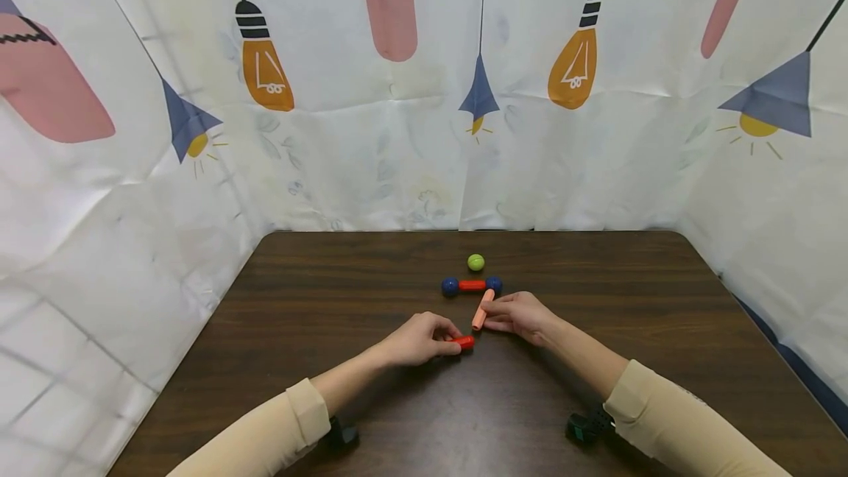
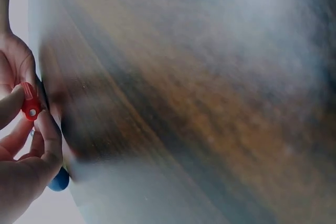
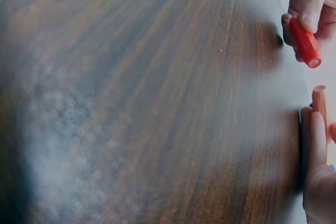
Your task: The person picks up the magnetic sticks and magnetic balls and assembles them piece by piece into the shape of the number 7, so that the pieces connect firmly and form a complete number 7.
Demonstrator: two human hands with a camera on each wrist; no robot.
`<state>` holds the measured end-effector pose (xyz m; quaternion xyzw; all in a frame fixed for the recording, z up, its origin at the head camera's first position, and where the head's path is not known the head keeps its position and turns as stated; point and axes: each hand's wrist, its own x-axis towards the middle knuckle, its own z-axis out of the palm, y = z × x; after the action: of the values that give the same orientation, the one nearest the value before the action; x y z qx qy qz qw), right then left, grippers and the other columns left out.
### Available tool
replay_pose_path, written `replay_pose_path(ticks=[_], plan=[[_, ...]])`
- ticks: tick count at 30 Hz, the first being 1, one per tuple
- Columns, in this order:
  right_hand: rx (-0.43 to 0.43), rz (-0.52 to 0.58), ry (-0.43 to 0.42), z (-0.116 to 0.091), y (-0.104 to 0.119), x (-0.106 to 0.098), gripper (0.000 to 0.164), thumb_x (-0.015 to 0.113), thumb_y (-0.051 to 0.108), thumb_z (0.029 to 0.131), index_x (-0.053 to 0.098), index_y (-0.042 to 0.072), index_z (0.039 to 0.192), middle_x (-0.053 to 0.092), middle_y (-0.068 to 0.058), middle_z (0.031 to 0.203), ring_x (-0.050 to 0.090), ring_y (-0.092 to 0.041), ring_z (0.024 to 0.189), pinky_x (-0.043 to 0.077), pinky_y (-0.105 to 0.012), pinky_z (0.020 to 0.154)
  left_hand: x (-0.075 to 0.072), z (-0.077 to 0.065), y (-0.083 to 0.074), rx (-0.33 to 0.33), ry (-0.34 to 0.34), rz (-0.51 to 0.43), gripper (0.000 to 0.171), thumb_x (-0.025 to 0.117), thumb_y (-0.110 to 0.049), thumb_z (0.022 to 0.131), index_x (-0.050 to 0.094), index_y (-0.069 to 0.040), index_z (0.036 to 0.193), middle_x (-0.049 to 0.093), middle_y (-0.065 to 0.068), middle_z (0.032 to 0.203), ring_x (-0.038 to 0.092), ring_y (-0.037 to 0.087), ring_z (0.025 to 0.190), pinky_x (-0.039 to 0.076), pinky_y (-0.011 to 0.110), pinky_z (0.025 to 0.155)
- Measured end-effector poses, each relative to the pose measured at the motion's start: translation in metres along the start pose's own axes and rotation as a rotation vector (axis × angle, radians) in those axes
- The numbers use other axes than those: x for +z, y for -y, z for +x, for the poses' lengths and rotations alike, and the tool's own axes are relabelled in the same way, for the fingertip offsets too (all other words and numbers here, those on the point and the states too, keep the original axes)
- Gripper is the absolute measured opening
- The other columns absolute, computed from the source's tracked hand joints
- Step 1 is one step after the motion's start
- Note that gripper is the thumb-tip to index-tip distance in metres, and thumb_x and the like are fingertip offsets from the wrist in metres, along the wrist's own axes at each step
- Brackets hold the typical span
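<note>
My left hand (image 1: 417,339) pinches a short red rod (image 1: 466,342) between thumb and fingers, low over the brown table. A round pale spot shows on the red rod's end (image 2: 32,112) in the left wrist view. To the right, my right hand (image 1: 523,315) holds a salmon-orange rod (image 1: 482,311), tilted, with its far end overlapping a blue ball (image 1: 493,285) in the head view. That ball sits at one end of another red rod (image 1: 472,285), and a second blue ball (image 1: 450,286) is at the other end.
Behind the blue-ended piece lies a green ball (image 1: 475,262). The wooden table (image 1: 344,263) reaches back to a white curtain (image 1: 424,168) printed with lamps. Dark devices (image 1: 583,427) sit under both sleeves.
</note>
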<state>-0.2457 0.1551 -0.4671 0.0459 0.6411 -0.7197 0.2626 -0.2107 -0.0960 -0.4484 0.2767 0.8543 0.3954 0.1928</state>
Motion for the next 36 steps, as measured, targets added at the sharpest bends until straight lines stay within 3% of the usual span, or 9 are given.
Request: replay_pose_path(ticks=[18, 26, 36], plan=[[-0.007, 0.007, -0.002, 0.000, 0.000, 0.000, 0.034, 0.064, 0.005, 0.102, 0.059, -0.019, 0.125, 0.073, -0.013, 0.099, 0.073, -0.017, 0.090, 0.057, -0.033, 0.086, 0.003, 0.001, -0.006, -0.148, 0.029, -0.317, 0.023, 0.069, -0.013, 0.100, 0.068, 0.005, 0.114, 0.069, 0.002, 0.088, 0.067, 0.016, 0.078, 0.051, 0.028, 0.063], [-0.003, 0.009, -0.015, -0.001, -0.001, 0.001, 0.030, 0.064, 0.004, 0.102, 0.062, -0.017, 0.122, 0.073, -0.011, 0.096, 0.073, -0.016, 0.087, 0.058, -0.032, 0.085, 0.006, 0.001, -0.007, -0.149, 0.047, -0.394, 0.026, 0.068, -0.008, 0.100, 0.066, 0.008, 0.120, 0.071, 0.004, 0.094, 0.071, 0.020, 0.083, 0.057, 0.032, 0.076], [-0.011, 0.009, -0.004, -0.001, -0.001, 0.000, 0.034, 0.064, 0.004, 0.102, 0.059, -0.019, 0.125, 0.073, -0.013, 0.099, 0.073, -0.016, 0.090, 0.057, -0.033, 0.087, 0.009, 0.004, -0.011, -0.191, 0.055, -0.427, 0.027, 0.067, -0.008, 0.100, 0.066, 0.009, 0.121, 0.069, 0.005, 0.093, 0.071, 0.019, 0.082, 0.059, 0.035, 0.080]])
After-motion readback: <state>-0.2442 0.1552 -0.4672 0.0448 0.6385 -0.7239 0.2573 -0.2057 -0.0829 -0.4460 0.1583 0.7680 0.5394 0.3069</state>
